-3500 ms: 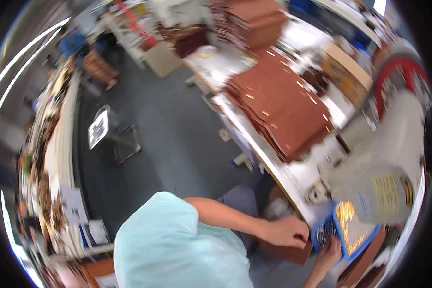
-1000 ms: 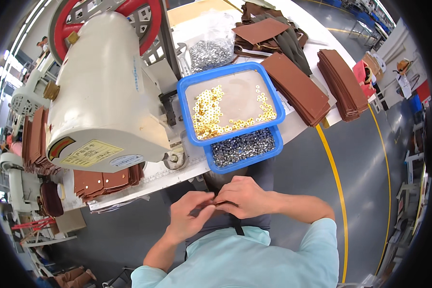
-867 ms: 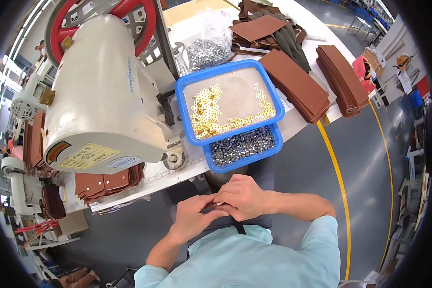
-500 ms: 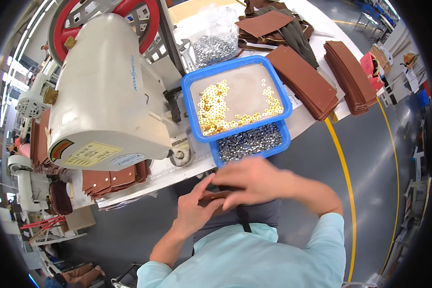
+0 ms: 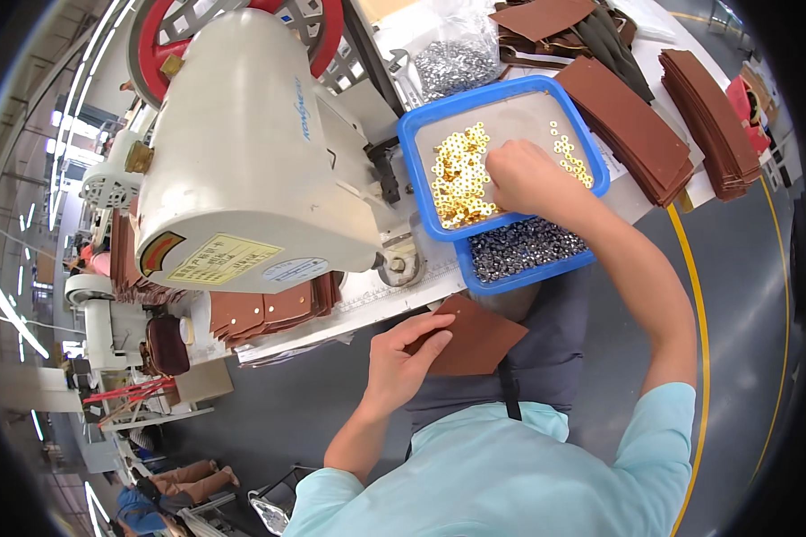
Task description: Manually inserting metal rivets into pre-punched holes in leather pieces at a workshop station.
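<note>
Above the lap (image 5: 551,349), just off the front edge of the tabletop (image 5: 364,297), hangs a brown panel (image 5: 479,338), tilted, one corner pointing toward the trays. The left hand (image 5: 398,362) pinches it by its left side, thumb on top. The hands are well apart: the right hand (image 5: 527,177) is down inside the upper blue tray (image 5: 413,149), its fingers curled beside the heap of gold pieces (image 5: 459,174). Whether it grips one cannot be told, since the fingertips are hidden.

The step in hand looks like picking from the gold pieces while the panel waits. Bringing a piece to the panel would call for a secure pinch, a lift over the tray's rim and a steady left hand.

Under the upper tray's near side juts the lower blue tray (image 5: 528,277) with silver pieces (image 5: 521,249); a low pass could knock its rim. Leftward, the pale machine (image 5: 242,152) limits room beside the trays, and rightward a stack of brown strips (image 5: 627,130) sits close by. The freest path seems to be over the near rims toward the lap, where nothing stands between tray and panel but the tabletop's edge.
</note>
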Demonstrator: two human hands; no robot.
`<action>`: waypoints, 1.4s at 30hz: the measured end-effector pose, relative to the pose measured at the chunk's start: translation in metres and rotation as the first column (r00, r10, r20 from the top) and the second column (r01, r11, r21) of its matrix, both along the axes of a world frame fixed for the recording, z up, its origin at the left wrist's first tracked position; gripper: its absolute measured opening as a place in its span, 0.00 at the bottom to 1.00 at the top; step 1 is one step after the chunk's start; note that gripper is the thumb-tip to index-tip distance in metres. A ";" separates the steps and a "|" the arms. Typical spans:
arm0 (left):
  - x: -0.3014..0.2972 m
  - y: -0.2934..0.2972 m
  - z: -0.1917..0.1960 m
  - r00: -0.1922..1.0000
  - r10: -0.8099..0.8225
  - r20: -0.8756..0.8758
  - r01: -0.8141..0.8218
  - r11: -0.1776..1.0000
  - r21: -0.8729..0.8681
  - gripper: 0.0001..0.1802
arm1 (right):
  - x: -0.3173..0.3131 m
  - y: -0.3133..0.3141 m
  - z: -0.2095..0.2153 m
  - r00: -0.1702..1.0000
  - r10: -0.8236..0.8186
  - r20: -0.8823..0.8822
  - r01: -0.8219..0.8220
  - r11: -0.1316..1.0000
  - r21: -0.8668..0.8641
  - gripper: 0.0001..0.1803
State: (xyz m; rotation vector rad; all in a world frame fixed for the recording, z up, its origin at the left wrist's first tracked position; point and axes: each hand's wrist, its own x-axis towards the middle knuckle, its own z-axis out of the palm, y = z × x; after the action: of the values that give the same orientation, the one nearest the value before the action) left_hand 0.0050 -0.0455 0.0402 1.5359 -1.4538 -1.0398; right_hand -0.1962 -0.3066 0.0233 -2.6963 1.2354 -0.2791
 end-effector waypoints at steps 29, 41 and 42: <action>-0.019 0.002 -0.011 0.959 -0.015 -0.283 0.094 0.959 0.268 0.15 | -0.022 0.199 -0.010 0.587 -0.224 0.778 -0.239 0.870 0.431 0.07; -0.019 -0.001 -0.015 0.966 -0.150 0.211 0.217 0.913 -0.346 0.15 | -0.038 0.138 -0.020 0.793 -0.093 0.602 -0.047 0.976 0.213 0.08; -0.019 -0.004 -0.016 0.966 -0.138 0.219 0.208 0.917 -0.341 0.15 | -0.037 0.133 -0.024 0.832 -0.105 0.545 0.016 0.986 0.165 0.08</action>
State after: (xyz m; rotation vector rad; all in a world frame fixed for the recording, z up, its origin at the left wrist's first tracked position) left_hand -0.0139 -0.0490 0.0237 1.2816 -1.8285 -0.6819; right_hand -0.2334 -0.1737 -0.0003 -2.2028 1.1000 -0.8652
